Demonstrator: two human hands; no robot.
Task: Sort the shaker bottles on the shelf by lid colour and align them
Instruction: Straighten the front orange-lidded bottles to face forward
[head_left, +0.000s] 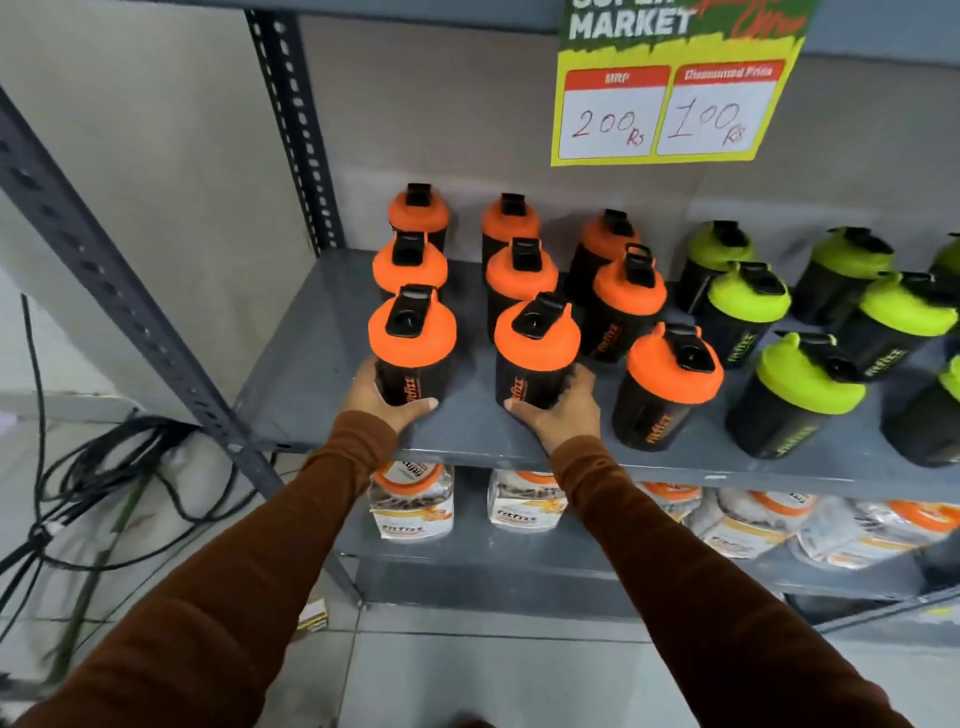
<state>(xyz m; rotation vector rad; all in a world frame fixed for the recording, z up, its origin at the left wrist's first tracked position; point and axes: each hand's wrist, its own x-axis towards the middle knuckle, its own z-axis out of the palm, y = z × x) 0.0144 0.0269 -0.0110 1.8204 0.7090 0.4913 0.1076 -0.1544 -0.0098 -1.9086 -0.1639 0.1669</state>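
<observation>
Nine orange-lidded shaker bottles stand in three files on the left of the grey shelf (311, 332), and the green-lidded bottles (748, 299) are grouped to their right, so the colour sort looks largely done and what remains is squaring up. The left hand (387, 400) is wrapped around the base of the front-left orange bottle (413, 345), fingers curled partway round its black body with the thumb across the front. The right hand (558, 408) cups the base of the front-middle orange bottle (535, 353) the same way. Both bottles rest on the shelf near its front edge.

The main risk is at that edge: a pull toward the body would bring either bottle over the lip and onto the pouches (413, 501) on the tier below. Both grips sit low on tall bodies, so a quick push could tip a bottle back into the one just behind it and set off the whole file. The front-right orange bottle (670, 384) appears to lean right, though the wide lens may be exaggerating that; if it is truly crooked, a nudge from the right wrist could knock it into the nearest green-lidded one (797, 395). The flip caps point different ways, and twisting them into line could drag the bases out of their rows.
</observation>
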